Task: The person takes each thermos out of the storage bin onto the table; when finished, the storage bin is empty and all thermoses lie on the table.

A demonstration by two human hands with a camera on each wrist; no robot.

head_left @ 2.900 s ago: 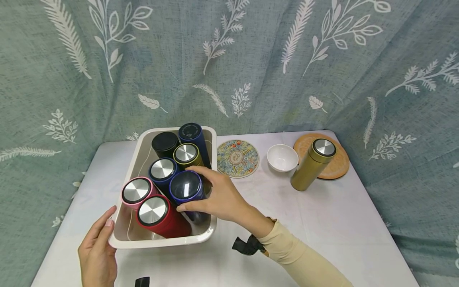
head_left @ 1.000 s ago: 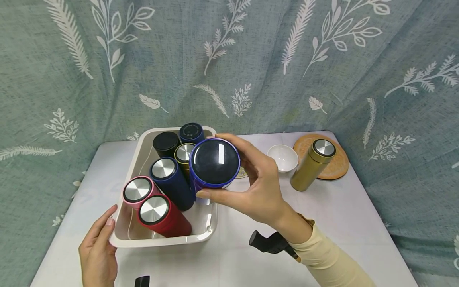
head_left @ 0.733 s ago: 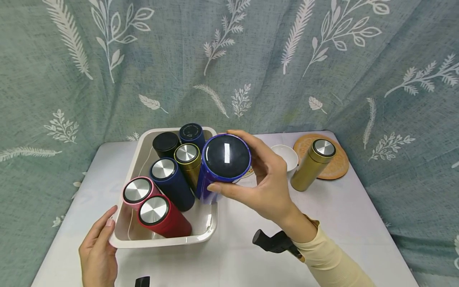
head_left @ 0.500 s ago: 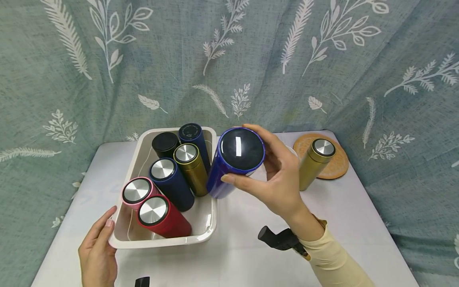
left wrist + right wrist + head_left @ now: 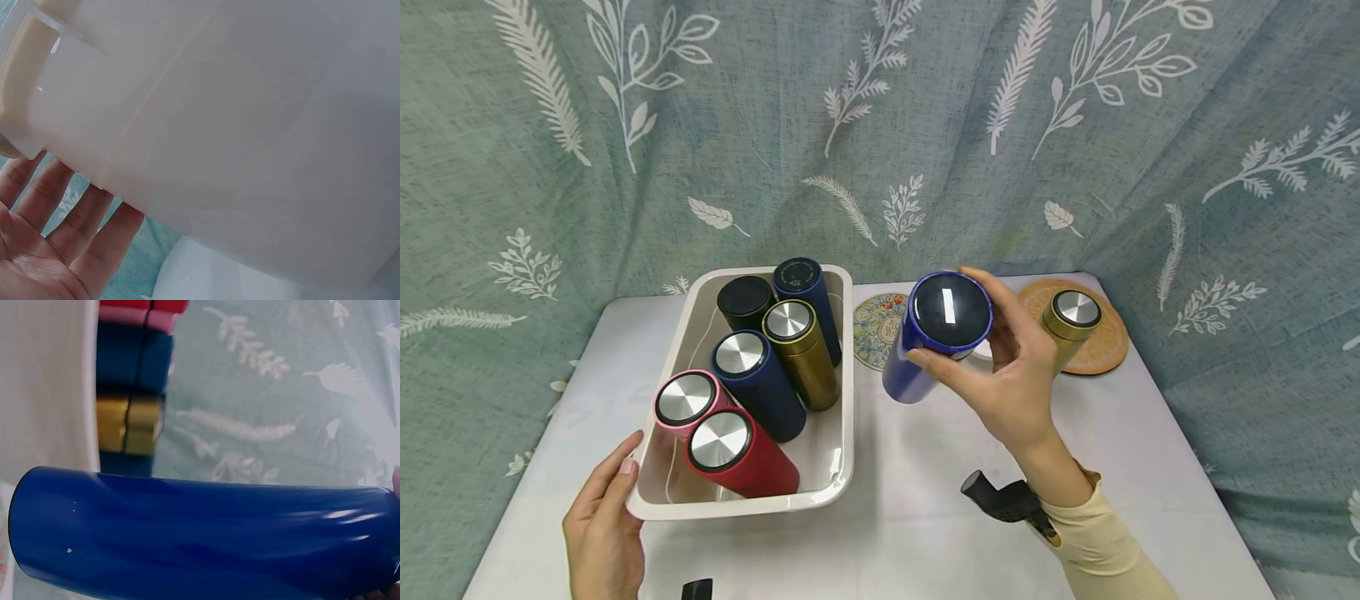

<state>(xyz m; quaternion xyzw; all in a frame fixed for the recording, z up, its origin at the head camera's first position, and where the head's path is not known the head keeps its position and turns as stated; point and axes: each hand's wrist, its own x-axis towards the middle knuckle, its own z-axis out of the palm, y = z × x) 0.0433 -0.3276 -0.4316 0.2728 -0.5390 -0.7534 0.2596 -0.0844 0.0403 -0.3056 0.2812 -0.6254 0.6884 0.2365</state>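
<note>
My right hand (image 5: 1015, 375) grips a shiny blue thermos (image 5: 898, 375) near its black-topped lid, thumb on the near side and fingers at the far side. The thermos leans, held over the table to the right of the white plastic bin (image 5: 847, 400). Its blue side (image 5: 206, 531) fills the lower right wrist view. My left hand (image 5: 606, 521) touches the bin's near left corner; in the left wrist view its fairly straight fingers (image 5: 81, 219) rest against the outer wall. In the bin stand several thermoses, among them red (image 5: 752, 458), pink (image 5: 688, 400), navy (image 5: 763, 387) and gold (image 5: 805, 358).
Right of the bin lies a round patterned mat (image 5: 874, 329). A white bowl (image 5: 983, 350) is mostly hidden behind the thermos and my hand. At the right, another gold thermos (image 5: 1067, 329) stands by an orange round board (image 5: 1108, 333). A patterned curtain (image 5: 880, 142) hangs behind the table.
My right hand has lifted the blue thermos out of the bin and carried it right, past the rim. The patterned mat shows again. My left hand stays at the bin's corner.
</note>
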